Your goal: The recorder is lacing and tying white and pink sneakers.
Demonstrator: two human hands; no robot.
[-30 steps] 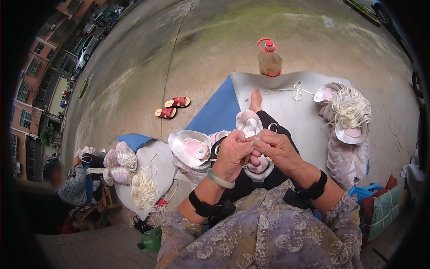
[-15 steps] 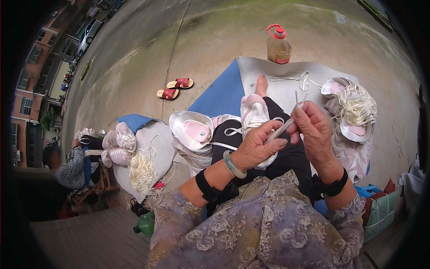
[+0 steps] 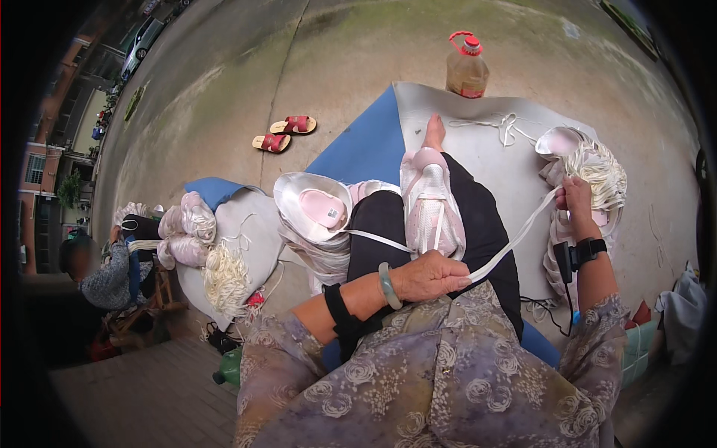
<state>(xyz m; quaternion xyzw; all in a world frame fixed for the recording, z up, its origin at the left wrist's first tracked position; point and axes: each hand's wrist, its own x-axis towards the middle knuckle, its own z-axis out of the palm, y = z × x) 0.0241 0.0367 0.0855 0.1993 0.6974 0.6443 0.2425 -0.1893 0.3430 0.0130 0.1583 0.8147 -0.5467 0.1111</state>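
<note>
A white shoelace (image 3: 520, 228) stretches between my two hands. My left hand (image 3: 432, 275) is closed on one end, low over my lap. Out to the right, my right hand (image 3: 575, 196) grips the other part, close to a bundle of white laces (image 3: 600, 176). On my lap rests a pale pink and white shoe upper (image 3: 434, 205), its toe pointing away from me. Another lace (image 3: 378, 240) runs from it across my left thigh to a stack of white and pink shoe uppers (image 3: 314, 211).
A grey-white sheet with a blue underside (image 3: 351, 145) lies under my legs. Beyond it stand a red-capped bottle (image 3: 467, 69) and red sandals (image 3: 284, 134). More uppers (image 3: 189, 229) and laces (image 3: 226, 280) lie to the left, where another person (image 3: 112, 272) sits. A green bottle (image 3: 228, 367) is near my left elbow.
My hands were close together above the shoe upper. The right has moved away to the right and the left lower, drawing the lace out long between them.
</note>
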